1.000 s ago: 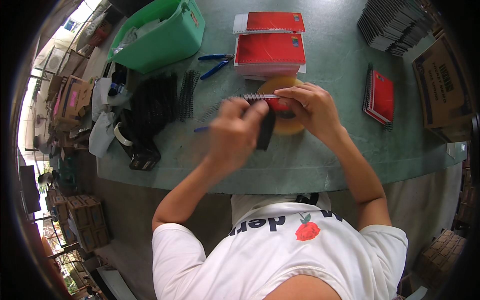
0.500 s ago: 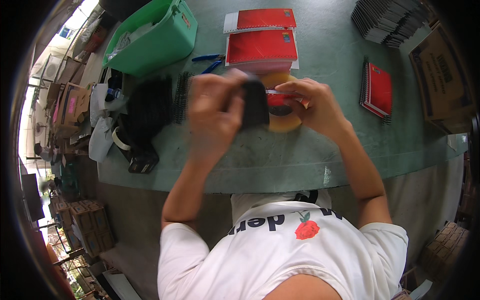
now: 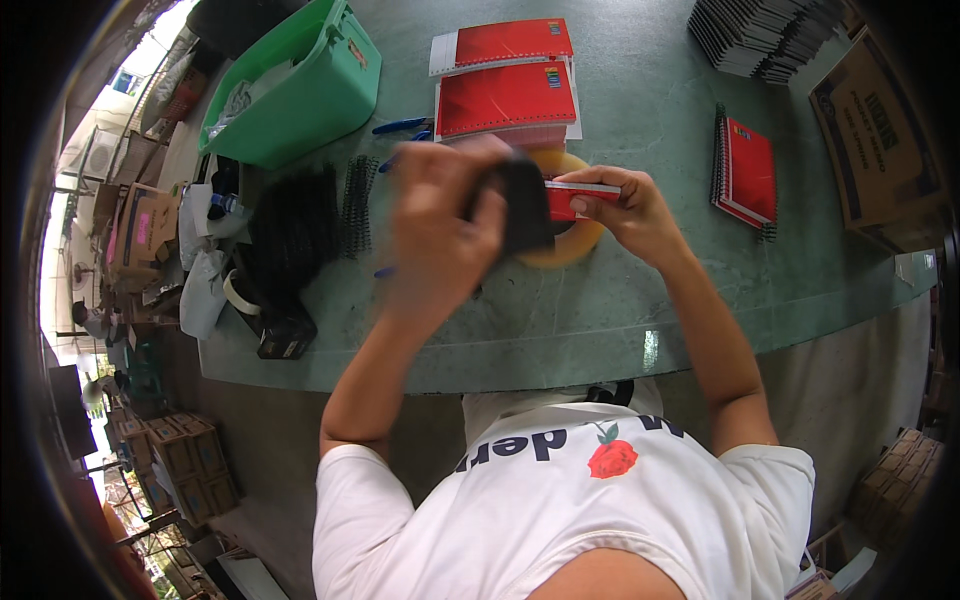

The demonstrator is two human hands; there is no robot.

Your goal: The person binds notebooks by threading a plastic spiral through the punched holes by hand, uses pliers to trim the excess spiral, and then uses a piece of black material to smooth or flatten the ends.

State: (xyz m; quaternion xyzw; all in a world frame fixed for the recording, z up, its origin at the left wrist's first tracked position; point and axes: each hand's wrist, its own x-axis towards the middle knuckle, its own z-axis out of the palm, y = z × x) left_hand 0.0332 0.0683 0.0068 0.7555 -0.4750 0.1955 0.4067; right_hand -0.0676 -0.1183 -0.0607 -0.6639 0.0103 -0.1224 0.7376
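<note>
My right hand [image 3: 632, 210] pinches the end of a small red-covered notebook block [image 3: 575, 198], its white page edge facing up. My left hand [image 3: 440, 215], smeared by motion, is closed on a black rectangular cover [image 3: 525, 208] held against the block's left end. Below both hands a roll of yellowish tape [image 3: 568, 250] lies on the table, partly covered by them. Just beyond are stacked red-covered page blocks [image 3: 508, 100] with punched holes along the near edge. Blue-handled pliers [image 3: 402, 126] lie beside that stack, partly hidden by my left hand.
Left on the green table [image 3: 620, 320] are a green bin [image 3: 300, 105], black wire spirals [image 3: 357, 205], a dark pile [image 3: 290, 225] and a white tape roll [image 3: 240, 293]. Right are a spiral-bound red notebook [image 3: 747, 172], a stack of bound notebooks [image 3: 765, 40] and a cardboard box [image 3: 880, 150].
The red block in my right hand now shows more clearly, its white edge turned up. The black cover has shifted slightly right with my left hand. The view has turned a little.
</note>
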